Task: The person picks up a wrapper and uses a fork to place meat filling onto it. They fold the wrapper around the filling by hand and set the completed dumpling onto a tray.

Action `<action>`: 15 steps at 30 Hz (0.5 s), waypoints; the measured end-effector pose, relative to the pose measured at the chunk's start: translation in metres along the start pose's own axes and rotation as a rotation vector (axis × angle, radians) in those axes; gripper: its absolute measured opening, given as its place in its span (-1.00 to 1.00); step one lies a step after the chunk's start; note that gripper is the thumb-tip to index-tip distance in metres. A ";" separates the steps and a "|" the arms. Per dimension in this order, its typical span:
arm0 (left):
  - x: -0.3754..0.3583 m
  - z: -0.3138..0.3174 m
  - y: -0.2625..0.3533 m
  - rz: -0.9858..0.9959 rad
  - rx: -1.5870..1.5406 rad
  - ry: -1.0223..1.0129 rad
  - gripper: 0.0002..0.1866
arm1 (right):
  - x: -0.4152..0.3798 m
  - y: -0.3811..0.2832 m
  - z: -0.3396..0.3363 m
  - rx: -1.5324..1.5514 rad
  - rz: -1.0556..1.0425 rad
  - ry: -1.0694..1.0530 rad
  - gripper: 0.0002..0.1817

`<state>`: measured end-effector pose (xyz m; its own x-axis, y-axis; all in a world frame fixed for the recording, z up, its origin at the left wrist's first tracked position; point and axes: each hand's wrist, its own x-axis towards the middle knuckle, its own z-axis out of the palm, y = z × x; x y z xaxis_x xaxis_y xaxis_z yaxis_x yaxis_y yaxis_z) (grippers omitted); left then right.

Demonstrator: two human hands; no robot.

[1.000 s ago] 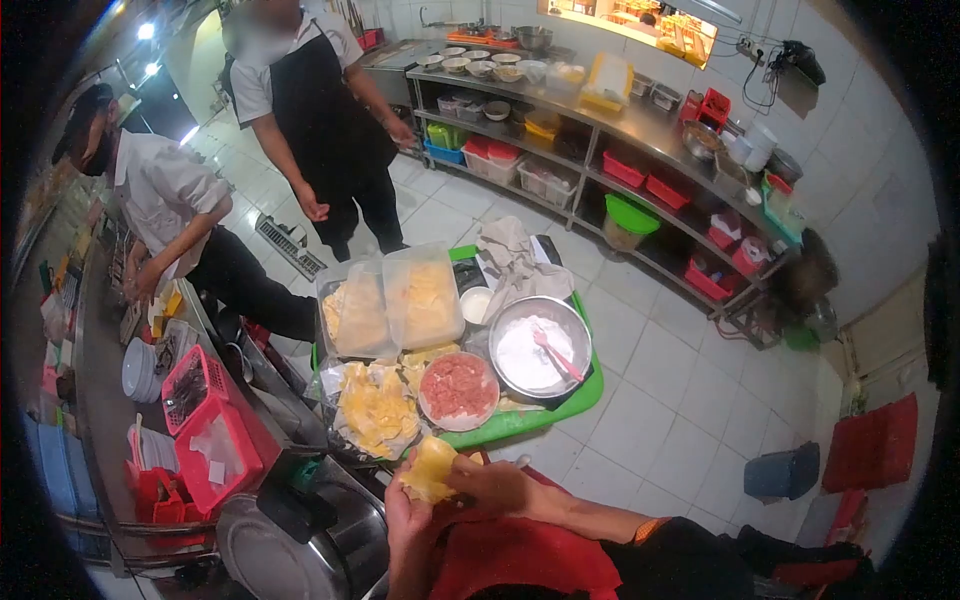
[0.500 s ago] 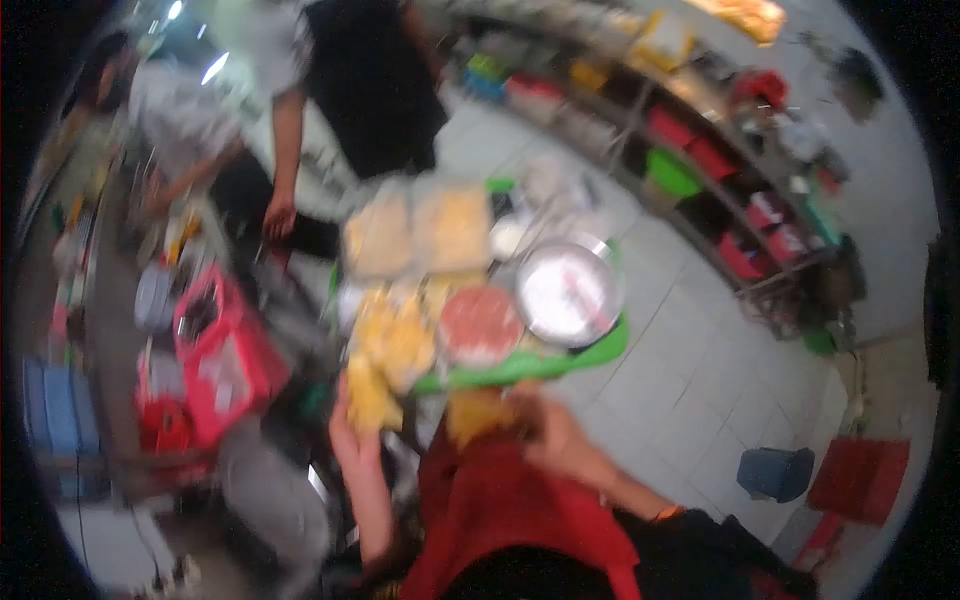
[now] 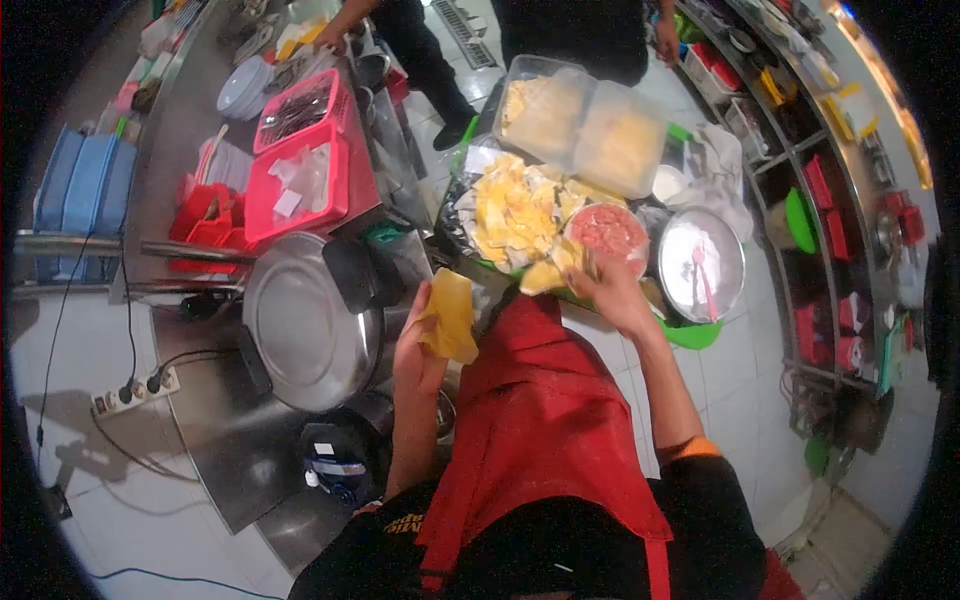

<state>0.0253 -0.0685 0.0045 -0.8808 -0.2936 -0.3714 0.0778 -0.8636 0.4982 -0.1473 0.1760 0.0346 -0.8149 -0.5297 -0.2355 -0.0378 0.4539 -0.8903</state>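
In my left hand (image 3: 412, 335) is a thin yellow dough wrapper (image 3: 452, 315), upright in front of my red apron. My right hand (image 3: 608, 288) reaches to the near edge of a green tray (image 3: 697, 335), its fingers closed on a folded yellow wrapper (image 3: 545, 277). Just behind lies a heap of yellow wrapper pieces (image 3: 513, 207). A round bowl of pink ground meat (image 3: 608, 236) sits beside the heap, close to my right fingers. At its right, a steel bowl of white powder (image 3: 685, 262) holds a pink-handled utensil (image 3: 705, 275).
Two lidded plastic boxes (image 3: 622, 135) stand at the tray's far side. To the left are a large steel pot (image 3: 310, 320), pink baskets (image 3: 300, 190) and a power strip (image 3: 135, 390). Shelves (image 3: 800, 150) line the right. Other people (image 3: 570, 35) stand beyond the tray.
My right hand has moved up from the apron to the tray's near edge. The left hand's wrapper is now apart from the tray. My view has shifted and is sharper.
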 end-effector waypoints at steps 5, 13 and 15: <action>-0.014 0.004 0.009 0.033 0.009 0.071 -0.36 | 0.115 0.031 0.040 0.140 0.103 -0.035 -0.58; -0.006 0.026 0.012 0.028 0.089 -0.002 -0.37 | 0.052 0.034 0.036 -0.274 0.045 0.145 -0.53; 0.003 0.036 0.007 -0.021 0.079 -0.056 -0.34 | 0.019 0.000 0.031 0.164 0.126 0.015 -0.61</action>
<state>0.0060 -0.0602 0.0351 -0.9069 -0.2504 -0.3388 0.0240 -0.8336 0.5518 -0.1452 0.1439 0.0181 -0.8155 -0.4651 -0.3444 0.1587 0.3926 -0.9059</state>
